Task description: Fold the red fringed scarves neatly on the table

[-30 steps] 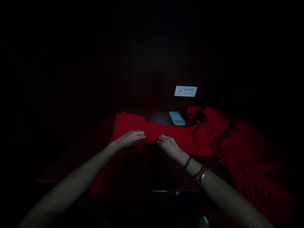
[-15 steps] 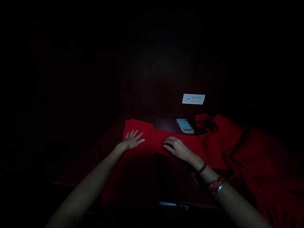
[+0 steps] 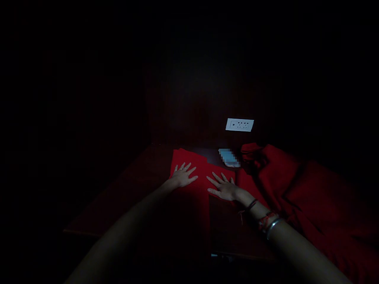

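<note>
Red cloth (image 3: 192, 159) lies flat on a dark table, one strip hanging toward me and another running right. My left hand (image 3: 182, 177) is spread palm down on its left part, a ring on one finger. Just to the right, my right hand (image 3: 223, 188) also presses flat on the cloth with fingers apart. Bracelets and a bangle circle the right wrist. A larger heap of red cloth (image 3: 310, 189) lies bunched on the right side, its far edges lost in darkness.
A phone-like flat object (image 3: 228, 157), its face pixelated, lies behind the cloth. On the dark wall above is a white socket plate (image 3: 239, 124). The table's front edge (image 3: 83, 232) shows faintly at left. Most surroundings are too dark to make out.
My left hand and the cloth under it have shifted right, toward my right hand. The right hand has flattened and spread its fingers on the cloth, which now looks shorter between the hands and heap.
</note>
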Demonstrator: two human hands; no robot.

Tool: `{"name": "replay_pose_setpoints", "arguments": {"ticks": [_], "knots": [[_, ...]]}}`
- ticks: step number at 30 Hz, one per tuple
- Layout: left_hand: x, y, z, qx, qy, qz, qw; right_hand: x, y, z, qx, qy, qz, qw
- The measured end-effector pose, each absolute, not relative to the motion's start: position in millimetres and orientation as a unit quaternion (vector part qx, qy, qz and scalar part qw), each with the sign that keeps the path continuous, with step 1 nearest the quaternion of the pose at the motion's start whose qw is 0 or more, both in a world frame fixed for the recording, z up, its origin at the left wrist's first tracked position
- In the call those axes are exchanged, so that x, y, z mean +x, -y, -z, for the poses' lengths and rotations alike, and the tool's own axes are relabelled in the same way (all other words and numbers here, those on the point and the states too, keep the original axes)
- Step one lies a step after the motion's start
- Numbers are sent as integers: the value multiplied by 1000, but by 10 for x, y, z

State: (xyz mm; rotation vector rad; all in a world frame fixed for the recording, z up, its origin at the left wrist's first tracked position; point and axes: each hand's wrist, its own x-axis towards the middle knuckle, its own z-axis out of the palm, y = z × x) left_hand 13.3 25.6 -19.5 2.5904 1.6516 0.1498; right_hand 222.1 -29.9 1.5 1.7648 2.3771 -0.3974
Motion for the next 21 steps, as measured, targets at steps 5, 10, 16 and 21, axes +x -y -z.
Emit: {"name": "replay_pose_setpoints", "arguments": {"ticks": [5,10,16,21], "knots": [[241,-253,135,845,-527,-72,55,2156,192,-269,599,-794,103,11],[-7,-326,116,786,-612,-68,54,1870,26,-77,604,-790,104,-7],[-38,-344,110,766,-635,-17,103,1903,22,148,599,-794,102,-31],[-51,-327,89,739,-662,-116,31,1947,46,48,590,-796,61,-126]]}}
